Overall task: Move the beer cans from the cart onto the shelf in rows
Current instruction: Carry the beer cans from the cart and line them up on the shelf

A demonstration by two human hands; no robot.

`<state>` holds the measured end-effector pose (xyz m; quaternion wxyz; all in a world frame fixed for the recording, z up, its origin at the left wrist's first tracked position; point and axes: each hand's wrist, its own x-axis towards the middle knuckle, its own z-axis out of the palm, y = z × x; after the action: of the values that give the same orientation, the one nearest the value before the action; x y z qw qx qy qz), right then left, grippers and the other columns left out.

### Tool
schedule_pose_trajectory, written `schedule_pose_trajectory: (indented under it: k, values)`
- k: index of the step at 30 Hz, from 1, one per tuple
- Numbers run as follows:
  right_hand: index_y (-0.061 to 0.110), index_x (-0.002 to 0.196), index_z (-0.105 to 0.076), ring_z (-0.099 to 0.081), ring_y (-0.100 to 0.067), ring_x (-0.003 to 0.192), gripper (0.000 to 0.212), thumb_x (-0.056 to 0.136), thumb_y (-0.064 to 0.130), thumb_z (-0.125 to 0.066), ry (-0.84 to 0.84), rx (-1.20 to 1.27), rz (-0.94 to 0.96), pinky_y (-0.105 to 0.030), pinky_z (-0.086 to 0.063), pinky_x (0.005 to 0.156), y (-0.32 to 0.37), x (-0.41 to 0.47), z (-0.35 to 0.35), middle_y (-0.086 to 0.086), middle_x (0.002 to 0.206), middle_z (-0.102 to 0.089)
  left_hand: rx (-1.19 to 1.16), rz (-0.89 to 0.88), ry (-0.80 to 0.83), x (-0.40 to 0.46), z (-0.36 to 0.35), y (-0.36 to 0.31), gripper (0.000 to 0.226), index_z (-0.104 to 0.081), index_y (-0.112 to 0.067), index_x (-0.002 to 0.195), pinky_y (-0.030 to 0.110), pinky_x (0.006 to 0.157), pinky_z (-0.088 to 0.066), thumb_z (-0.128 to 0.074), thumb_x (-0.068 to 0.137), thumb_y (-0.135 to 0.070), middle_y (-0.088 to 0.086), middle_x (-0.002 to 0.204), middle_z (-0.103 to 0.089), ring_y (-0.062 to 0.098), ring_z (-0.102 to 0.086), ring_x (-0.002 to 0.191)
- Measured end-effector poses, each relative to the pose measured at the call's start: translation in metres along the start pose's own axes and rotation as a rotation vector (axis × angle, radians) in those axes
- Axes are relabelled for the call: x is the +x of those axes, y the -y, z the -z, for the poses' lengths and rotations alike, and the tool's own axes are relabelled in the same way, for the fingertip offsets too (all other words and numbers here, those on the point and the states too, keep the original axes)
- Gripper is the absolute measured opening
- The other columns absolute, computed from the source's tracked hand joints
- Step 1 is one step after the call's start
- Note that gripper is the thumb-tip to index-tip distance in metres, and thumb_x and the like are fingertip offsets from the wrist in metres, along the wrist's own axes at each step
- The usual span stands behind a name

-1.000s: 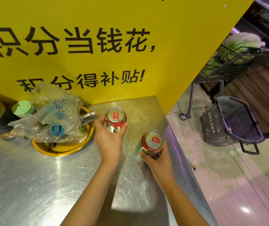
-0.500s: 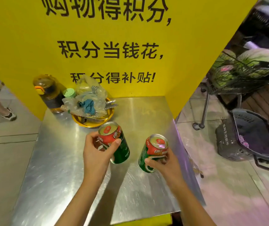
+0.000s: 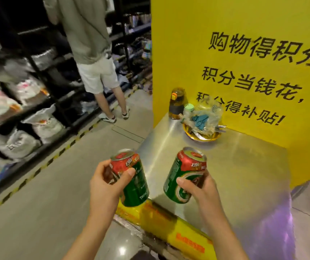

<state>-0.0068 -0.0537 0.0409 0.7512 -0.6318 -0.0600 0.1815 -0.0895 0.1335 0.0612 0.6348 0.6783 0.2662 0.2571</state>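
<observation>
My left hand [image 3: 106,186] grips a green and red beer can [image 3: 134,182], held tilted in the air just left of the metal counter [image 3: 244,166]. My right hand [image 3: 200,188] grips a second green and red beer can [image 3: 183,177], tilted over the counter's front edge. Both cans are lifted off the surface. Dark store shelves [image 3: 28,102] with white bagged goods run along the left. No cart shows in this view.
A yellow sign wall [image 3: 244,53] with black characters backs the counter. On the counter stand a brown bottle [image 3: 176,104] and a yellow dish [image 3: 202,135] holding a plastic bag. A person in white shorts [image 3: 97,72] stands in the aisle by the shelves. A black-and-yellow striped floor line [image 3: 37,171] runs along them.
Both hands lifted the cans off the counter and drew them back toward me. My view swung left, bringing the aisle, shelves and the standing person into sight.
</observation>
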Motion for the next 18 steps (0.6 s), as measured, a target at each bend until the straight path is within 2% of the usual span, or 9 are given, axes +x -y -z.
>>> schedule_pose_trajectory:
  k: [3, 5, 7, 10, 13, 16, 18]
  values:
    - [0.021, 0.109, -0.061, -0.070, -0.010, 0.086, 0.075, 0.039, 0.039, -0.078, 0.105, -0.033, -0.015, -0.017, -0.053, 0.063, 0.003, 0.003, -0.037, 0.000, 0.096, -0.073, 0.013, -0.011, -0.126, 0.000, 0.044, -0.009, 0.053, -0.059, -0.029, 0.092, 0.020, 0.070, -0.046, -0.073, 0.047, -0.052, -0.009, 0.087, -0.068, -0.003, -0.063, 0.080]
    - [0.023, 0.110, -0.061, -0.069, -0.011, 0.088, 0.074, 0.041, 0.041, -0.078, 0.166, -0.062, -0.025, -0.018, -0.054, 0.065, 0.000, 0.008, -0.061, 0.001, 0.098, -0.073, 0.001, -0.007, -0.188, 0.003, 0.069, -0.012, 0.046, -0.058, -0.033, 0.091, 0.019, 0.069, -0.044, -0.082, 0.053, -0.045, -0.009, 0.088, -0.066, -0.007, -0.062, 0.078]
    - [0.022, 0.110, -0.061, -0.070, -0.014, 0.088, 0.074, 0.041, 0.042, -0.078, 0.221, -0.084, -0.028, -0.021, -0.054, 0.066, -0.003, 0.017, -0.089, 0.000, 0.098, -0.073, -0.029, -0.003, -0.238, 0.011, 0.093, -0.012, 0.044, -0.058, -0.031, 0.092, 0.019, 0.069, -0.044, -0.082, 0.056, -0.040, -0.009, 0.089, -0.066, -0.008, -0.062, 0.076]
    - [0.020, 0.109, -0.061, -0.070, -0.016, 0.087, 0.073, 0.041, 0.040, -0.079, 0.302, -0.124, -0.037, -0.021, -0.054, 0.065, -0.008, 0.037, -0.141, -0.003, 0.096, -0.073, -0.052, 0.025, -0.299, 0.031, 0.128, -0.011, 0.041, -0.057, -0.032, 0.093, 0.024, 0.071, -0.047, -0.083, 0.061, -0.031, -0.009, 0.091, -0.065, -0.002, -0.062, 0.080]
    - [0.021, 0.110, -0.061, -0.070, -0.015, 0.088, 0.074, 0.042, 0.043, -0.078, 0.385, -0.161, -0.034, -0.020, -0.054, 0.066, -0.017, 0.062, -0.207, 0.000, 0.097, -0.073, -0.041, 0.047, -0.381, 0.060, 0.173, -0.006, 0.028, -0.057, -0.031, 0.091, 0.029, 0.076, -0.048, -0.073, 0.067, -0.026, -0.007, 0.089, -0.066, 0.006, -0.061, 0.086]
    - [0.025, 0.110, -0.060, -0.070, -0.010, 0.088, 0.073, 0.042, 0.046, -0.078, 0.459, -0.160, -0.052, -0.016, -0.053, 0.064, -0.029, 0.084, -0.286, 0.006, 0.096, -0.073, 0.037, 0.054, -0.448, 0.097, 0.232, -0.002, 0.037, -0.058, -0.024, 0.098, 0.036, 0.084, -0.047, -0.076, 0.065, -0.027, -0.006, 0.095, -0.064, 0.014, -0.059, 0.093]
    - [0.025, 0.111, -0.059, -0.069, -0.011, 0.091, 0.075, 0.042, 0.046, -0.079, 0.515, -0.175, -0.057, -0.020, -0.054, 0.069, -0.035, 0.098, -0.339, 0.005, 0.098, -0.073, 0.115, 0.055, -0.487, 0.124, 0.273, -0.002, 0.046, -0.056, -0.021, 0.108, 0.036, 0.086, -0.044, -0.077, 0.068, -0.026, -0.009, 0.101, -0.061, 0.015, -0.056, 0.098]
